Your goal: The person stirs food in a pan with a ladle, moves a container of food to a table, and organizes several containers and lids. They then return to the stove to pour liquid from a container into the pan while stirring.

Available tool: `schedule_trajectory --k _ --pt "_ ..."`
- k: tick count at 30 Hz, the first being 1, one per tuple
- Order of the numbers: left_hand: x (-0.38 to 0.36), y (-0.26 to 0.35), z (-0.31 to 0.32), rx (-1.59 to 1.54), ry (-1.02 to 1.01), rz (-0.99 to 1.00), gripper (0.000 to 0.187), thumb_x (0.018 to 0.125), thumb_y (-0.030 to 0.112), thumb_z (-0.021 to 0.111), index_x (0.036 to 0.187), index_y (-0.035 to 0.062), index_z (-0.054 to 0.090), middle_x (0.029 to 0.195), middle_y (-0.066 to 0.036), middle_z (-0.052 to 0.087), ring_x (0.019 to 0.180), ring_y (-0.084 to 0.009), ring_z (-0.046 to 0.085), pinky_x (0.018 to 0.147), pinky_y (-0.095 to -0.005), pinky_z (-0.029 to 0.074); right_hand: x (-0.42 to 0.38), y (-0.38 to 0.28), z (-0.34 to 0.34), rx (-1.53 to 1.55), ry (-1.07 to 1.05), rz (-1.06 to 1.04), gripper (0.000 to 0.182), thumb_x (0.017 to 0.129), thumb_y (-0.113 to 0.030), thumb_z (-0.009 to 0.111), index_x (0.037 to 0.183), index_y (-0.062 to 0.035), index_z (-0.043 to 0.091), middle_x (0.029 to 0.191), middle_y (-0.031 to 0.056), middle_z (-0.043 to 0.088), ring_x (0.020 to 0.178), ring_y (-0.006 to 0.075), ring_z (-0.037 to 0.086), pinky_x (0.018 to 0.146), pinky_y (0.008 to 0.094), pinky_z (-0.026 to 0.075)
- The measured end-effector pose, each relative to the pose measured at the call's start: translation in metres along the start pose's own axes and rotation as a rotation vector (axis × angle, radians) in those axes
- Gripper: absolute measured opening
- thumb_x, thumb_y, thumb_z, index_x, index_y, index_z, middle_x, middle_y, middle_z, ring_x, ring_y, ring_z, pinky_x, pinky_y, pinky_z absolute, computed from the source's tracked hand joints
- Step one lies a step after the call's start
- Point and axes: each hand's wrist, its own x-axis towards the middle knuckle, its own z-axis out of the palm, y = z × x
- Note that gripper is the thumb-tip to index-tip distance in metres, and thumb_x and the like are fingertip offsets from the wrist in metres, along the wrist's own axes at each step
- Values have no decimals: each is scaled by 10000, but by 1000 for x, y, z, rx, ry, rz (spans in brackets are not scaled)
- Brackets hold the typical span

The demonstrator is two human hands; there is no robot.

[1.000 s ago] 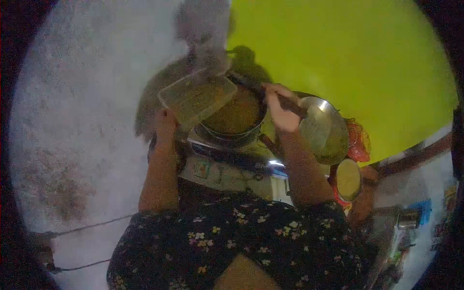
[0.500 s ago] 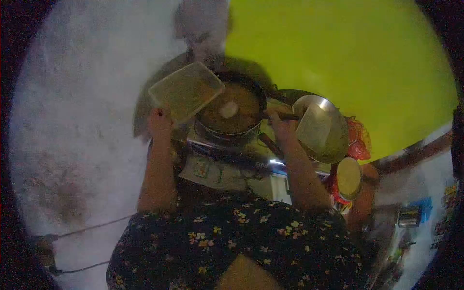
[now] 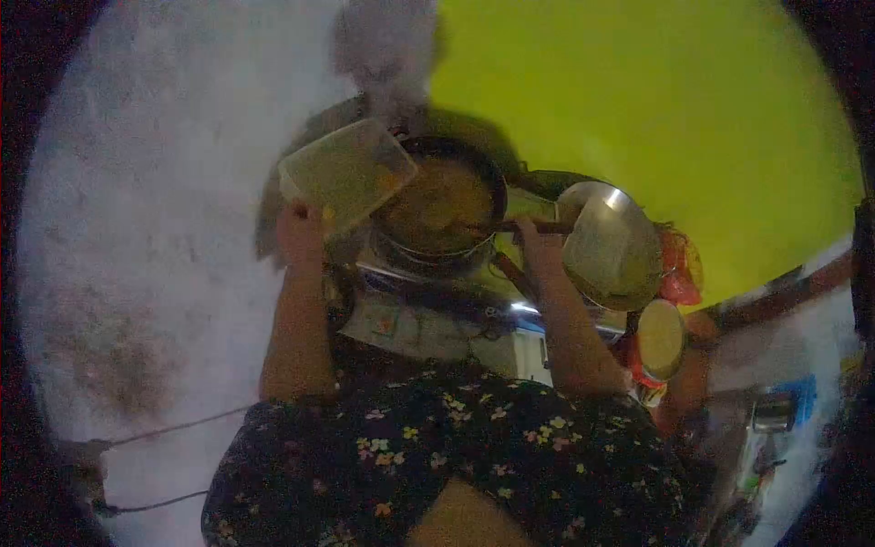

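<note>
Left hand [image 3: 301,232] is up beside the stove, fingers closed on the lower corner of a clear plastic container [image 3: 346,173], and that container sits tilted, its far edge leaning over the rim of the dark pot [image 3: 444,208]. The pot stands on a small stove [image 3: 428,301], just beyond both hands, and it is full of a yellowish-brown mix; how the mix lies is too blurred to tell. Right hand [image 3: 540,251] is on the other side of the pot, fingers wrapped around a dark handle [image 3: 519,226] that runs in across the pot's rim; whether it belongs to a spoon or a ladle cannot be told. Just to the right of those fingers a shiny steel lid or pan [image 3: 612,246] stands tipped on edge, and below it sits a small round tin with a yellowish top [image 3: 660,339]. Something red [image 3: 682,269] shows behind the steel piece. The person's flowered dark garment [image 3: 447,456] fills the lower view, and a bright green wall [image 3: 656,100] rises behind the pot.
</note>
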Motion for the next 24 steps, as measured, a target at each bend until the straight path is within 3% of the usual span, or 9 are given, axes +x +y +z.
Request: schedule_trajectory --k 4,8,11,14,15,17,20,22,24 --pt "2 -3 0 20 12 16 366 802 370 645 763 10 595 659 -156 598 631 -310 594 622 -410 457 7 -7 -12 11 67 63 230 837 -236 616 753 -24 642 632 32 573 555 123 534 508 281 434" --pt "-1 2 0 -26 45 97 355 815 367 629 804 13 620 692 -155 615 652 -317 603 634 -414 463 16 -26 -20 81 179 -40 224 837 -226 618 753 -21 656 647 23 584 565 116 534 522 270 438" --pt "-13 40 -15 144 -85 -35 344 830 347 614 840 3 623 718 -164 622 676 -314 609 646 -406 466 4 -91 -20 141 237 22 149 826 -164 631 833 -28 692 675 13 605 592 116 550 560 256 448" --pt "-12 29 -5 -7 -145 2 354 842 335 606 869 -17 611 745 -171 616 675 -295 600 648 -398 460 13 -92 -13 210 194 -220 133 814 -123 640 865 -13 694 696 18 613 615 120 561 577 260 456" --pt "-15 35 -5 -61 -180 -64 360 846 333 603 874 -26 602 749 -169 611 675 -285 594 646 -396 457 0 -116 -8 30 189 -135 136 811 -121 643 853 1 685 720 36 631 653 123 576 604 279 470" --pt "-22 53 -6 -165 -252 -200 374 855 328 597 886 -44 585 758 -166 602 676 -265 582 641 -391 450 4 -106 9 7 76 -342 137 812 -113 634 881 -1 675 750 61 643 676 146 592 622 290 474" --pt "-13 21 26 -97 -256 -59 394 867 335 585 907 -56 572 775 -150 591 683 -235 566 635 -385 441 1 -102 17 62 -182 -663 156 799 -93 623 935 -26 662 783 99 644 697 201 614 636 306 480" --pt "-13 15 38 -210 -289 -40 387 878 333 571 922 -51 576 773 -135 596 688 -221 565 634 -377 438 -7 -109 17 -31 -260 -810 190 781 -77 620 964 -37 652 795 122 636 708 246 622 644 320 485" --pt "-17 17 40 -263 -298 -50 379 887 332 558 932 -44 583 775 -120 602 691 -210 564 634 -370 436 -17 -124 11 -293 -208 -882 228 757 -61 623 983 -37 641 801 142 624 719 292 622 656 339 491"
